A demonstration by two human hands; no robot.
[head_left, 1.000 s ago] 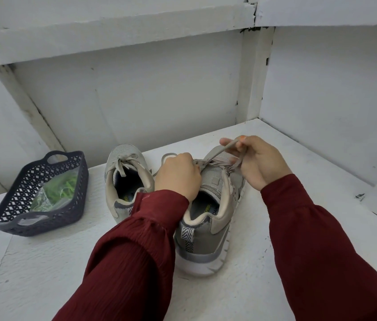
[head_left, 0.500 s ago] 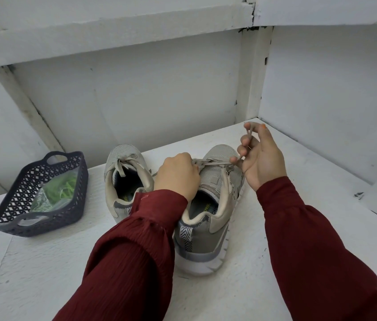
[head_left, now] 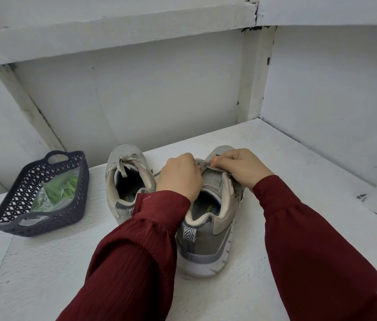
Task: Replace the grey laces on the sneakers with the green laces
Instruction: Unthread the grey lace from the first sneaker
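Grip, two-handed: left hand (head_left: 179, 174) and right hand (head_left: 240, 169) pinch flat grey fabric lace (head_left: 203, 162) atop beige mesh sneaker (head_left: 208, 239); advise easing it out eyelet by eyelet, shoe steadied.

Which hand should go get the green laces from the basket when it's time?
Left, I think. The basket with the green laces sits on the person's left, beyond the other sneaker, so the left hand is nearer. The right hand pinches the grey lace and would have to reach across.
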